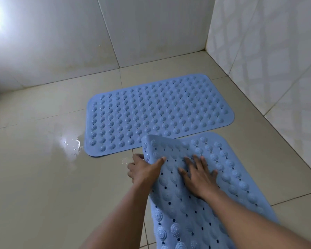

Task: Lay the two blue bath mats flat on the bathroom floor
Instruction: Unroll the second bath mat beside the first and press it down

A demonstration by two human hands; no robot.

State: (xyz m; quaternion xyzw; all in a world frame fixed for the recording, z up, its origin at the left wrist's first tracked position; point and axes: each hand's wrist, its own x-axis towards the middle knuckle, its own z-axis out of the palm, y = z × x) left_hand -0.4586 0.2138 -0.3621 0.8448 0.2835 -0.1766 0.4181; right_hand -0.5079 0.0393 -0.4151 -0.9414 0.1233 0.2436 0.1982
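Over by the corner of the tiled walls [151, 29], the first blue bath mat [160, 112] is already down flat on the beige floor tiles [34, 177], bumpy side up, no curls that I can spot. So that half looks done.

Second blue bath mat [196, 203] is the one in hand right now. It sits just beside the first, its far right corner near the first mat's near edge; whether they overlap a bit there I can't tell. Its right part seems to be lying on the floor, but the far left corner is lifted and curled over. Left hand [144, 169] is clamped on that raised edge, thumb on top, fingers wrapped underneath. Right hand [199, 177] isn't gripping anything, just spread out flat and pressing down on the mat's top.

So I'd say we're mid-way through laying mat number two. Next move probably calls for lowering that curled corner to the tile while the flat hand keeps the rest pinned, then smoothing outward so nothing bubbles up.

One thing to watch: there's a wet shiny patch [70, 142] on the floor left of the first mat, so the mat could maybe slide a little.
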